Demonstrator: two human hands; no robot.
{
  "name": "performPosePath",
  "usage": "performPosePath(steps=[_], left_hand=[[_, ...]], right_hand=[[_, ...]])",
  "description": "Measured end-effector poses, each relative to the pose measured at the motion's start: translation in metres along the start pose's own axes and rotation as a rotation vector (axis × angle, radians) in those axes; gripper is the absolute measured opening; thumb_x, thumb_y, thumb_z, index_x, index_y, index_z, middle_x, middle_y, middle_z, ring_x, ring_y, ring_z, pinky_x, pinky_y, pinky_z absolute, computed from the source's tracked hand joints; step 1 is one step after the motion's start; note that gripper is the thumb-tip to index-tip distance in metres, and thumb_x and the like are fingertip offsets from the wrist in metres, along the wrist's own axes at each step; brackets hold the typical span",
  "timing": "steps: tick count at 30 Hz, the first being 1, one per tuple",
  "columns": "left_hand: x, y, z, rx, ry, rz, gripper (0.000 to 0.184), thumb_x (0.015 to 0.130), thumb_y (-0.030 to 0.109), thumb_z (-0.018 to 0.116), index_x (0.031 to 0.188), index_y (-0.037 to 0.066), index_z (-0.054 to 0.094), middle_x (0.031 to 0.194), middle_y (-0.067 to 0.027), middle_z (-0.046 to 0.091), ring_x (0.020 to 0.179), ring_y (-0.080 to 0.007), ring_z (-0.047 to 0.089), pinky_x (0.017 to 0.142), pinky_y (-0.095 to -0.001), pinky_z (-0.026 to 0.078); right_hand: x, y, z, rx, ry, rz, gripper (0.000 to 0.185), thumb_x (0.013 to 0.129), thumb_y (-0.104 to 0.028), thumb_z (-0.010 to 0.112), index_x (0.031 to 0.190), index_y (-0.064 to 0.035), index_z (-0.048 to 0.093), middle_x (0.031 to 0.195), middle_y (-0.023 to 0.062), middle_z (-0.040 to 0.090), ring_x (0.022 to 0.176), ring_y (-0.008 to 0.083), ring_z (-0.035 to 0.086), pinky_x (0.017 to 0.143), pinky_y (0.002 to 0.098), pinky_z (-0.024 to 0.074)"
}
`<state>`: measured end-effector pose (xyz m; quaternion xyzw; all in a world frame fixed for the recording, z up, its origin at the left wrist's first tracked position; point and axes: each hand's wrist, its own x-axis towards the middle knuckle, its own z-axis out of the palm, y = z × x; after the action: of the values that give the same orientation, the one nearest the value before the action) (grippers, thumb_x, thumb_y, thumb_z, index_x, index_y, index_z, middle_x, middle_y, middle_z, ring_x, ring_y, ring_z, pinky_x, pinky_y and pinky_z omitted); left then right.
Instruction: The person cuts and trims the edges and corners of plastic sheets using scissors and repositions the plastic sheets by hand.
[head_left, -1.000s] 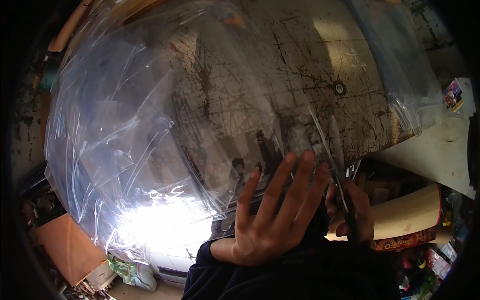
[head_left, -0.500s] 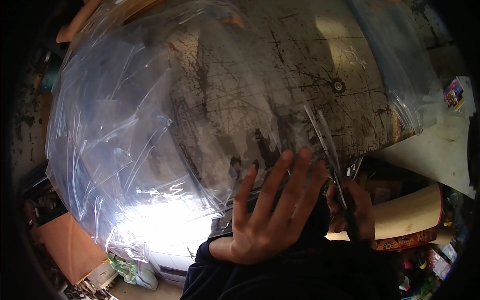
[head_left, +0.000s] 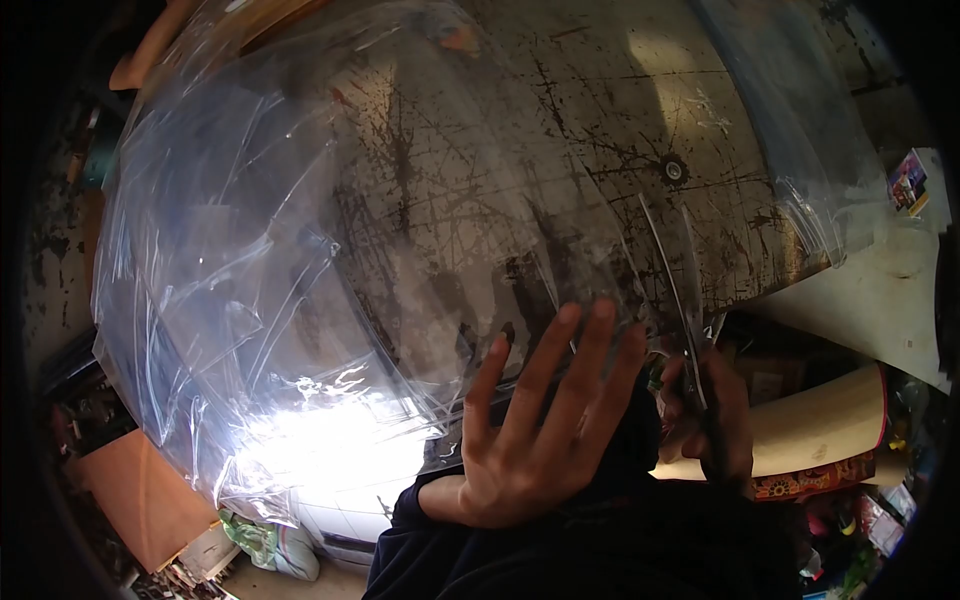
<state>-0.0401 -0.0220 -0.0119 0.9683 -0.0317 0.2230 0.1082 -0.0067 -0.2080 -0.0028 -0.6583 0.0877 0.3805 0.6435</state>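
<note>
A large sheet of clear plastic (head_left: 230,230) covers the left and middle of a scratched, stained table (head_left: 620,110). My left hand (head_left: 540,430) lies with its fingers spread on the sheet at the near table edge, palm down. To the right of it, my right hand (head_left: 730,400) is closed around the handles of long scissors (head_left: 667,265). Their blades point away from me over the table, beside the sheet's right edge. The handles are mostly hidden by my fingers and shadow.
Another person's arm (head_left: 150,50) is at the far left corner. More clear plastic (head_left: 800,120) lies along the table's right side. A pale sheet (head_left: 870,290), a beige roll (head_left: 820,425) and a brown board (head_left: 145,495) are around the table.
The scissors have swung right, away from my left hand, and their blades look farther apart. My left hand has hardly moved.
</note>
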Motion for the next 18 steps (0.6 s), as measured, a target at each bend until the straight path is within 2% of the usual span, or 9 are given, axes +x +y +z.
performPosePath(steps=[2, 4, 5, 6, 8, 9, 10, 12, 18], left_hand=[[-0.001, 0.000, -0.001, 0.002, -0.006, 0.005, 0.024, 0.076, 0.025, 0.068, 0.099, 0.025, 0.066, 0.110, 0.0009, 0.062, 0.104, -0.0141, 0.057, 0.095, -0.0362, 0.038], [-0.002, -0.001, -0.001, 0.003, -0.012, 0.010, 0.024, 0.075, 0.025, 0.068, 0.099, 0.025, 0.066, 0.110, 0.0008, 0.062, 0.105, -0.0141, 0.057, 0.095, -0.0365, 0.038], [-0.003, -0.002, -0.001, -0.001, -0.013, 0.012, 0.024, 0.076, 0.022, 0.067, 0.100, 0.025, 0.066, 0.110, 0.0005, 0.062, 0.105, -0.0143, 0.057, 0.095, -0.0366, 0.038], [-0.004, -0.002, -0.001, -0.006, -0.013, 0.015, 0.024, 0.077, 0.020, 0.066, 0.101, 0.024, 0.066, 0.110, 0.0002, 0.062, 0.105, -0.0144, 0.057, 0.095, -0.0368, 0.038], [-0.006, -0.005, -0.004, -0.026, -0.038, 0.020, 0.026, 0.077, 0.017, 0.063, 0.102, 0.023, 0.065, 0.110, -0.0004, 0.062, 0.106, -0.0154, 0.057, 0.096, -0.0376, 0.038], [-0.007, -0.007, -0.006, -0.045, -0.065, 0.023, 0.027, 0.077, 0.015, 0.060, 0.103, 0.021, 0.065, 0.111, -0.0010, 0.062, 0.106, -0.0163, 0.057, 0.096, -0.0384, 0.038], [-0.009, -0.008, -0.005, -0.045, -0.063, 0.026, 0.027, 0.077, 0.015, 0.060, 0.103, 0.021, 0.065, 0.111, -0.0010, 0.062, 0.106, -0.0163, 0.057, 0.096, -0.0384, 0.038], [-0.015, -0.013, -0.001, -0.075, -0.060, 0.052, 0.029, 0.078, 0.013, 0.056, 0.105, 0.019, 0.064, 0.111, -0.0030, 0.062, 0.108, -0.0181, 0.057, 0.096, -0.0409, 0.038], [-0.024, -0.023, -0.002, -0.116, -0.114, 0.137, 0.025, 0.080, 0.018, 0.056, 0.104, 0.018, 0.063, 0.111, -0.0045, 0.063, 0.107, -0.0178, 0.057, 0.098, -0.0423, 0.037]], right_hand=[[0.001, -0.001, 0.000, -0.048, 0.063, -0.017, 0.081, 0.050, -0.045, 0.085, 0.110, -0.0052, 0.047, 0.089, 0.0027, 0.054, 0.071, 0.0090, 0.051, 0.061, 0.0231, 0.0404], [0.004, 0.002, -0.003, -0.512, 0.378, -0.305, 0.073, 0.056, -0.031, 0.085, 0.112, -0.0046, 0.046, 0.095, 0.0061, 0.055, 0.079, 0.0131, 0.054, 0.065, 0.0254, 0.0441], [0.006, 0.000, -0.007, -0.518, 0.381, -0.420, 0.064, 0.061, -0.012, 0.078, 0.115, -0.0039, 0.045, 0.101, 0.0109, 0.055, 0.087, 0.0186, 0.057, 0.069, 0.0303, 0.0474], [0.010, -0.003, -0.005, -0.517, 0.381, -0.421, 0.064, 0.061, -0.012, 0.078, 0.115, -0.0039, 0.045, 0.101, 0.0109, 0.055, 0.087, 0.0186, 0.057, 0.069, 0.0303, 0.0474], [0.014, -0.011, 0.002, -0.555, 0.726, -0.512, 0.062, 0.061, -0.001, 0.070, 0.117, -0.0040, 0.044, 0.102, 0.0133, 0.054, 0.088, 0.0216, 0.059, 0.070, 0.0329, 0.0483], [0.013, -0.017, 0.005, -0.720, 0.749, -0.548, 0.059, 0.063, 0.001, 0.066, 0.117, -0.0041, 0.043, 0.100, 0.0157, 0.053, 0.089, 0.0279, 0.059, 0.072, 0.0362, 0.0481], [0.016, -0.021, 0.005, -0.718, 0.752, -0.551, 0.059, 0.063, 0.001, 0.066, 0.117, -0.0041, 0.043, 0.100, 0.0157, 0.053, 0.089, 0.0279, 0.059, 0.072, 0.0362, 0.0481], [0.024, -0.028, 0.004, -1.124, 0.782, -0.627, 0.053, 0.067, 0.001, 0.064, 0.116, -0.0038, 0.044, 0.098, 0.0161, 0.051, 0.089, 0.0315, 0.056, 0.074, 0.0379, 0.0469], [0.029, -0.037, 0.006, -1.416, 0.752, -0.685, 0.043, 0.073, -0.002, 0.061, 0.114, -0.0018, 0.047, 0.102, 0.0157, 0.051, 0.093, 0.0332, 0.051, 0.075, 0.0398, 0.0445]])
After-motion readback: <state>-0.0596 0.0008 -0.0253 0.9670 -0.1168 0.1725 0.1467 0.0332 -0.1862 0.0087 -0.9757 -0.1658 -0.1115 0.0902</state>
